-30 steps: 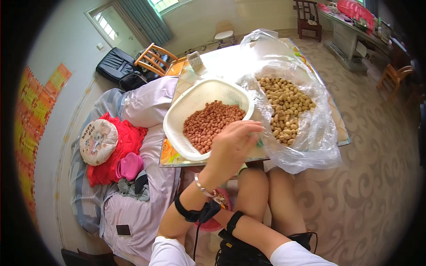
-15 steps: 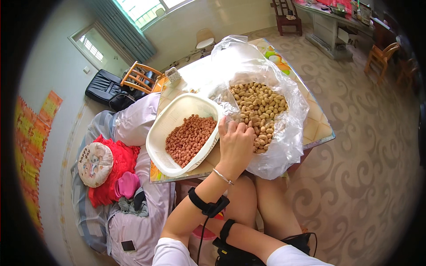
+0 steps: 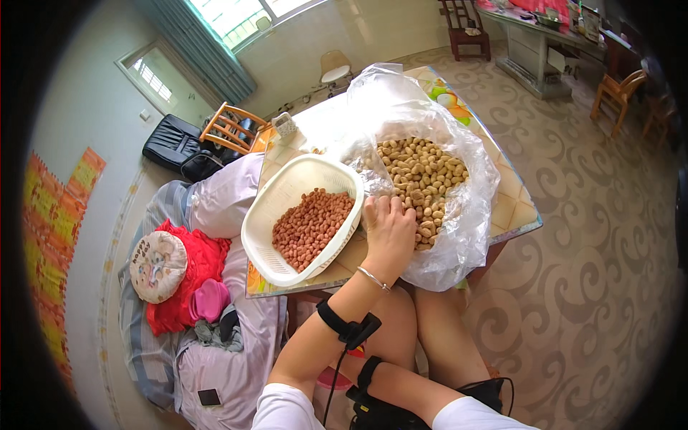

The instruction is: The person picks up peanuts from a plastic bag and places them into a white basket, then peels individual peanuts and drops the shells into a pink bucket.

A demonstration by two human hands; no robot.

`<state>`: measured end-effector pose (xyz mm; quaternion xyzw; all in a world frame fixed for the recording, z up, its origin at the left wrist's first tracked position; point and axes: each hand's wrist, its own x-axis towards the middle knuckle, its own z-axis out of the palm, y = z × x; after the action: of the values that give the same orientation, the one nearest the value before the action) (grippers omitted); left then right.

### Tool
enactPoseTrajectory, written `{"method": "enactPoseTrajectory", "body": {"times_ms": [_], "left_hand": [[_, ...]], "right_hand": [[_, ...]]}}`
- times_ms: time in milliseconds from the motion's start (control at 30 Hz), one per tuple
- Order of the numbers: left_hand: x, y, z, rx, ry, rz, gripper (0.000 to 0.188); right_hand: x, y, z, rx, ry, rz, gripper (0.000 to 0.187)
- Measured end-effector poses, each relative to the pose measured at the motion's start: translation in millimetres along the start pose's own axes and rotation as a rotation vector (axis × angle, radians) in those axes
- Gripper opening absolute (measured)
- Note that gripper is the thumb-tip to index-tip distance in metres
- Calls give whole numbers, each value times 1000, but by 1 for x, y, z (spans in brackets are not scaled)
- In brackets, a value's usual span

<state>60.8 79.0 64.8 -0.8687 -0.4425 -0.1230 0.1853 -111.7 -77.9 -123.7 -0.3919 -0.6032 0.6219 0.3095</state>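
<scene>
My left hand (image 3: 391, 233) is at the near left edge of the unshelled peanuts (image 3: 423, 172), which lie in a clear plastic bag (image 3: 459, 251) spread on the table. Its fingers are bent down and close together, and the tips are hidden, so what they hold cannot be made out. To its left stands a white plastic basket (image 3: 261, 247) with shelled reddish peanut kernels (image 3: 312, 226) inside. My right forearm (image 3: 408, 390) passes low beneath the left one. The right hand itself is hidden behind the left forearm.
The tiled-pattern table (image 3: 512, 204) ends just beyond the bag on the right. Part of a pink container (image 3: 328, 378) shows below my left forearm. A covered sofa (image 3: 247, 373) on the left bears a round cushion (image 3: 158, 266), red cloth and a phone (image 3: 209, 398).
My left hand has drawn back slightly from the peanuts toward the bag's near left edge, its fingers more bent. The view has shifted a little. The basket and bag stay in place.
</scene>
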Motion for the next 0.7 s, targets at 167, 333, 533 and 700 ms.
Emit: {"method": "enactPoseTrajectory", "body": {"times_ms": [167,333,533,700], "left_hand": [[2,1,-13,-10,9,12,13],[-19,-8,-56,-462,342,15,17],[-122,-40,-104,-1429,93,-613,17],[-235,-92,-83,-1589,191,-1010,18]], "right_hand": [[9,-3,0,7,27,-12,14],[14,-5,4,15,35,-27,14],[33,3,20,-9,104,-103,14],[53,-7,25,-10,218,-281,14]]}}
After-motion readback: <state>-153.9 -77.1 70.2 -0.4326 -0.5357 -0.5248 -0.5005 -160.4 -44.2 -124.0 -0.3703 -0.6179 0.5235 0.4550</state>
